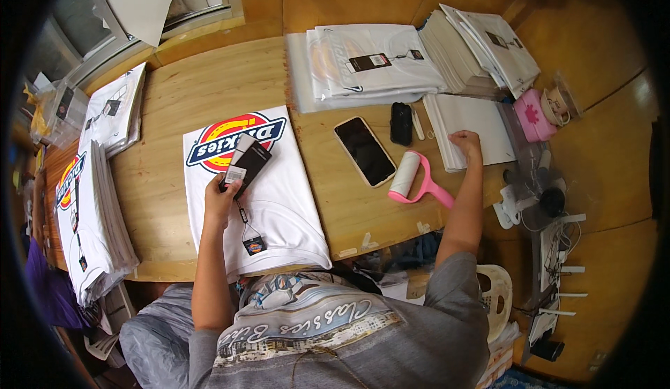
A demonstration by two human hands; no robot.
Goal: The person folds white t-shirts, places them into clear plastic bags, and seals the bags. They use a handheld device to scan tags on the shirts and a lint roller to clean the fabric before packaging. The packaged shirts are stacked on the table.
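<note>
My left hand (pixel 222 195) grasping black card tags (pixel 246 163) over folded white shirt (pixel 269 207), right hand (pixel 466 143) flat, unclenched, on clear bags (pixel 481 120); mid-frame wooden table (pixel 188 96).

head: worn, looks steeply down | near | wooden table (pixel 209 82) fills view

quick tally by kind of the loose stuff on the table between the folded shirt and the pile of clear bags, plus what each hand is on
Phone: 1
Lint roller: 1
Small black case: 1
Black hang tag bundle, in the left hand: 1
Pile of clear bags, under the right hand: 1
Total: 5
</note>
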